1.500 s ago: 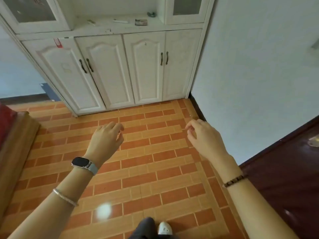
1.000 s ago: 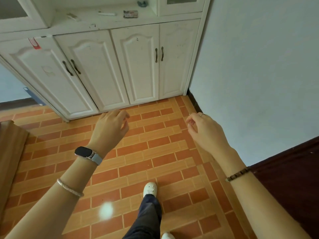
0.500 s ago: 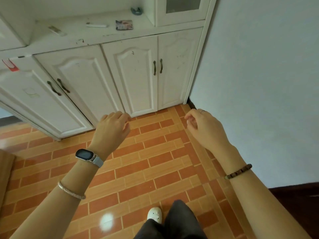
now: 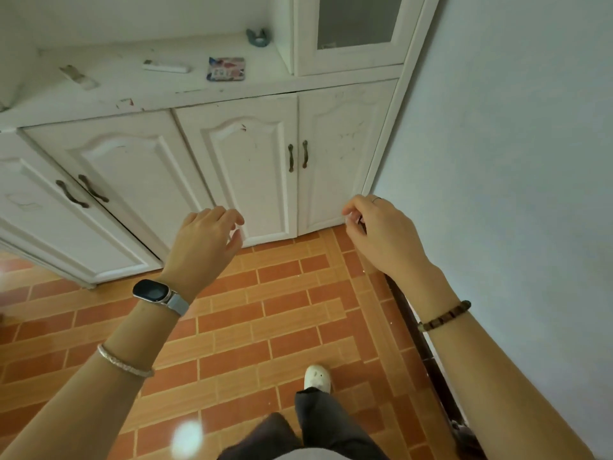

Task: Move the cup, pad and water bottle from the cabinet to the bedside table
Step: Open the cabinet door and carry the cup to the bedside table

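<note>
A white cabinet (image 4: 232, 94) stands ahead with its lower doors closed. On its counter lies a small square pad (image 4: 226, 68) with a colourful print. I see no cup and no water bottle. My left hand (image 4: 204, 247) is held out in front of the lower doors, fingers loosely apart and holding nothing. My right hand (image 4: 381, 234) hovers near the cabinet's bottom right corner, fingers lightly curled and empty. Both hands are well below the counter and touch nothing.
On the counter also lie a white stick-like item (image 4: 166, 66), a pale strip (image 4: 78, 76) and a small blue-grey object (image 4: 257, 37) at the back. A glass-door upper cupboard (image 4: 358, 24) rises on the right. A blue wall (image 4: 497, 161) runs along my right; orange tiled floor (image 4: 282, 310) lies below.
I have walked closer to the cabinet, so it fills more of the view and the counter shows more fully. Both hands have risen with me, still empty.
</note>
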The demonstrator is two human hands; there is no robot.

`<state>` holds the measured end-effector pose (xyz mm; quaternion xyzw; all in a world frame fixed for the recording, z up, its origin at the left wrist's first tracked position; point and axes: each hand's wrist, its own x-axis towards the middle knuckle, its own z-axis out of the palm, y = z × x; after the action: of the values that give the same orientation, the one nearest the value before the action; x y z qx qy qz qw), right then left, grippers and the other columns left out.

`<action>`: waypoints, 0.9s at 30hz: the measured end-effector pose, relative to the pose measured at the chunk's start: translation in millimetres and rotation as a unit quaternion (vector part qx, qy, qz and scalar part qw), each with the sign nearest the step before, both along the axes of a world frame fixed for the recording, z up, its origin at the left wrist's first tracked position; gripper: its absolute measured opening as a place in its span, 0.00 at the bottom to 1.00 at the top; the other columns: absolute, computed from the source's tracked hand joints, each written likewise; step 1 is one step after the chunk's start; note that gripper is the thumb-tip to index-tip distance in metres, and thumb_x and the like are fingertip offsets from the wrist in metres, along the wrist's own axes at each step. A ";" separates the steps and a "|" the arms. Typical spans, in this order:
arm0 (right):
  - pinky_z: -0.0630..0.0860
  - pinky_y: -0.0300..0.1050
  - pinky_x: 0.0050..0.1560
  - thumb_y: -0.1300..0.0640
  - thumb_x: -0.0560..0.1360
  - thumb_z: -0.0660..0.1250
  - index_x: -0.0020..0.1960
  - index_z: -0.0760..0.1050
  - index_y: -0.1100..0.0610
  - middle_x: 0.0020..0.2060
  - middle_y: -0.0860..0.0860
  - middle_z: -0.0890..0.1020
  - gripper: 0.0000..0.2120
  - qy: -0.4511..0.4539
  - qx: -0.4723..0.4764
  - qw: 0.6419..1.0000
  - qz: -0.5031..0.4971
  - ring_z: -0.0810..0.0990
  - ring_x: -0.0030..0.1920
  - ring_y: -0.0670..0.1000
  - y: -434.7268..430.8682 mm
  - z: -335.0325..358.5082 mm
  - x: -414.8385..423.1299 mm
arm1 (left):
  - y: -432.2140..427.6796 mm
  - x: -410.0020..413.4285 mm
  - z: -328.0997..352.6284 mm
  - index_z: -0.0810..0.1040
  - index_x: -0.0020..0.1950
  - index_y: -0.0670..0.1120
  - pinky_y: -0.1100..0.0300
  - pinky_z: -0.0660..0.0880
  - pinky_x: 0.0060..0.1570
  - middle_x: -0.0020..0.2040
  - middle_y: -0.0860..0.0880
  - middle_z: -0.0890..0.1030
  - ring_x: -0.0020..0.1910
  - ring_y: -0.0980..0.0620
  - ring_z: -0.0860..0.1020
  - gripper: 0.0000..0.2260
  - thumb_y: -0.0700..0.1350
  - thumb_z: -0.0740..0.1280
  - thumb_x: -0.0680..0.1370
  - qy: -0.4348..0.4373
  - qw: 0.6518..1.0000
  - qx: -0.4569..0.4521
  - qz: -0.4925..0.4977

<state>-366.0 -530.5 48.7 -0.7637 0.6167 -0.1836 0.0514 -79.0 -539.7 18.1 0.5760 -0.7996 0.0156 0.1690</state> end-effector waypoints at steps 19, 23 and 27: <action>0.75 0.42 0.43 0.55 0.79 0.61 0.57 0.75 0.52 0.48 0.46 0.79 0.08 0.009 -0.007 1.000 -0.018 0.77 0.47 0.47 -213.2 14.7 -28.5 | -235.0 -36.3 12.6 0.77 0.52 0.44 0.50 0.72 0.50 0.44 0.48 0.80 0.43 0.47 0.78 0.07 0.41 0.64 0.76 0.031 0.997 -0.054 -0.038; 0.77 0.45 0.43 0.55 0.79 0.60 0.56 0.75 0.52 0.47 0.47 0.79 0.08 -0.003 -0.031 0.999 -0.039 0.77 0.47 0.47 -259.3 29.3 -24.0 | -293.9 -37.4 27.4 0.77 0.52 0.44 0.49 0.71 0.49 0.44 0.47 0.80 0.42 0.45 0.77 0.07 0.40 0.64 0.75 0.035 0.994 -0.081 -0.064; 0.75 0.42 0.43 0.54 0.79 0.61 0.56 0.74 0.52 0.48 0.46 0.79 0.08 -0.014 -0.049 0.997 -0.054 0.77 0.47 0.47 -292.0 39.5 -22.1 | -340.5 -43.5 42.1 0.77 0.52 0.43 0.50 0.71 0.46 0.43 0.46 0.79 0.41 0.45 0.77 0.07 0.40 0.64 0.76 0.030 0.989 -0.103 -0.101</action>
<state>-388.1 -822.5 88.2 -0.7284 0.6465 -0.2268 0.0123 -122.5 -880.2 60.1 0.4718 -0.8425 0.0629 0.2521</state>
